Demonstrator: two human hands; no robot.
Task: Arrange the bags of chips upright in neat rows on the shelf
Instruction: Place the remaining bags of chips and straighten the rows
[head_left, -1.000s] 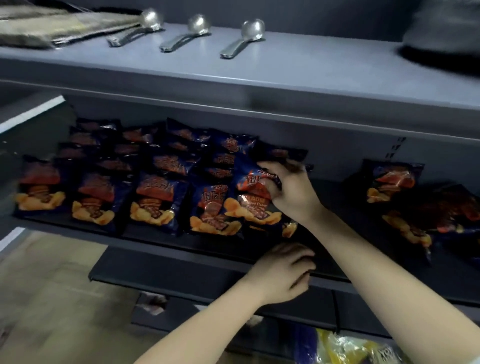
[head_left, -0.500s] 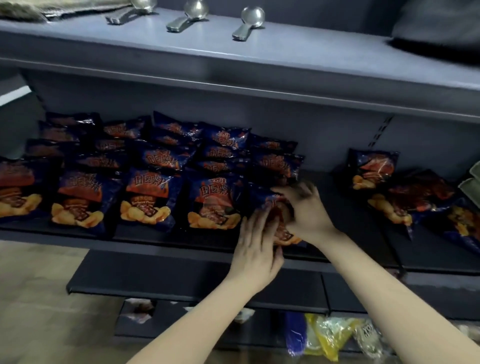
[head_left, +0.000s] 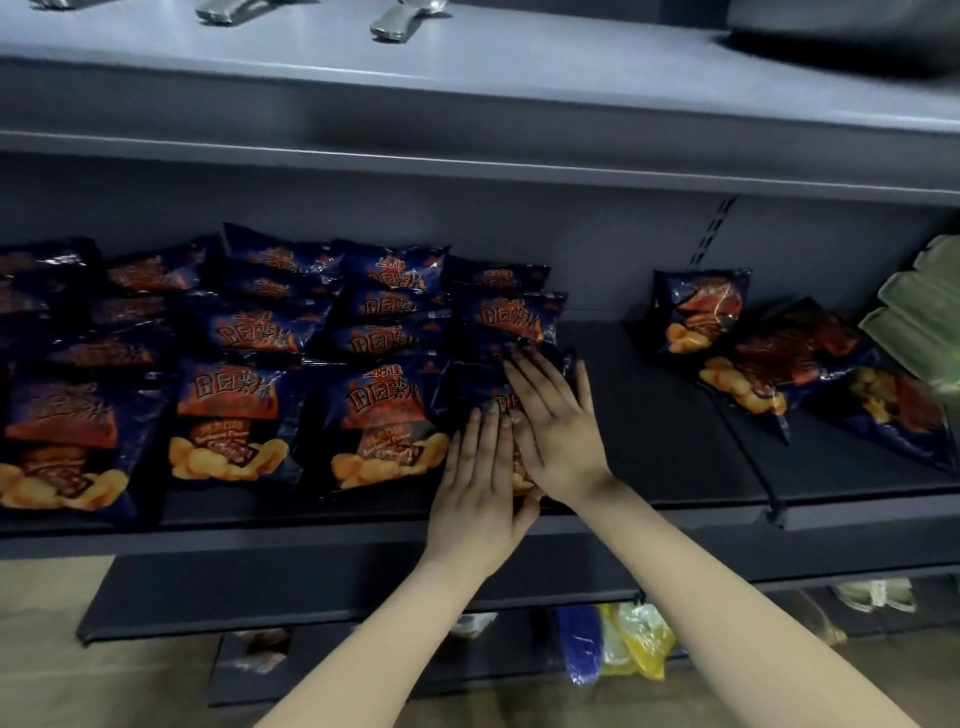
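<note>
Several dark blue chip bags with orange print lean in rows on the left half of the dark shelf (head_left: 649, 415). The front row shows a bag at the left edge (head_left: 57, 441), a second bag (head_left: 228, 421) and a third bag (head_left: 384, 415). Both hands lie flat, fingers straight, on the rightmost front bag (head_left: 480, 387), mostly covering it. My left hand (head_left: 480, 483) presses its lower left part. My right hand (head_left: 553, 431) presses its right side. A loose pile of bags (head_left: 769, 358) lies tumbled at the shelf's right end.
The grey upper shelf (head_left: 467, 88) overhangs and carries metal scoop handles (head_left: 400, 21). A green padded item (head_left: 919, 312) sits at the far right. Lower dark shelves (head_left: 260, 592) jut out below, with a blue and yellow packet (head_left: 613, 644) under them. Bare shelf lies between rows and pile.
My right hand has brought the bag down from a raised grip and now lies flat on it. My left hand has risen from the shelf's front edge onto the same bag.
</note>
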